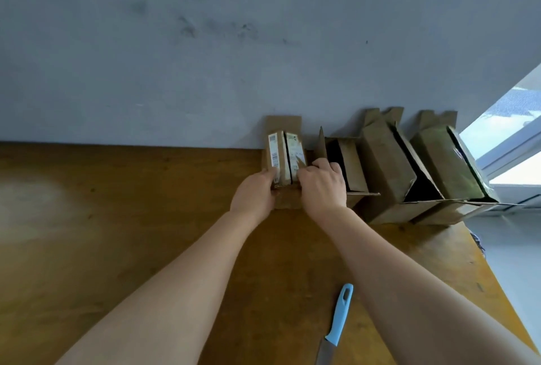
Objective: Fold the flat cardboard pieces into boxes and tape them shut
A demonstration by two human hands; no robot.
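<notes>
1. grasped from both sides is the small cardboard box [283, 159]: the left hand [254, 192] is curled round its left side, with the thumb laid on the left top flap [275, 153].
2. the right hand [322, 186] is curled over the box's right side, with the thumb laid on the right top flap [295, 151]; how far its fingers reach down that side cannot be told.
3. the two top flaps are folded down and meet along a dark seam; white printed labels [273, 151] are carried on both.
4. the box is set on the wooden table [117, 247], at its far edge, against the grey wall [234, 57].
5. just beside it on the right, an open cardboard box [349, 167] is seen with one flap raised.
6. further right, two larger cardboard boxes [386, 165] [445, 168] are leaned in a row, with their flaps spread.
7. a knife [338, 320] with a light blue handle is laid on the table's near part, beside the right forearm.
8. a window [509, 130] is seen at the far right.
</notes>
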